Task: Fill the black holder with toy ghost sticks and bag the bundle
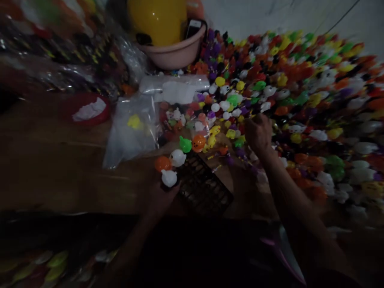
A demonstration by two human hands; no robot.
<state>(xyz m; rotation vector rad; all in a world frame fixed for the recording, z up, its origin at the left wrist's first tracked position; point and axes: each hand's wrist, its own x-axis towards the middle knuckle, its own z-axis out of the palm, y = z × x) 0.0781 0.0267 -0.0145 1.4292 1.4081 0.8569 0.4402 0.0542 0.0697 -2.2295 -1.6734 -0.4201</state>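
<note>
My left hand [160, 198] is at the left end of a black slotted plastic rack [205, 186]. A white toy figure [169, 178] and an orange one [162, 163] sit right at its fingers, which are too dark to make out. Along the rack's far edge stand a round white figure [178, 158], a green figure [185, 144] and an orange pumpkin-like figure [198, 143]. My right hand [260, 134] reaches into a big pile of small colourful plastic figures [312, 100], its fingers curled down; what they grip is hidden.
A clear plastic bag [130, 132] with a yellow piece lies left of the rack. Beyond it are a red dish [105, 116] holding white paper and a pink basin [177, 56] with a yellow object and a phone [193, 27]. Large clear bags of figures [99, 56] fill the back left.
</note>
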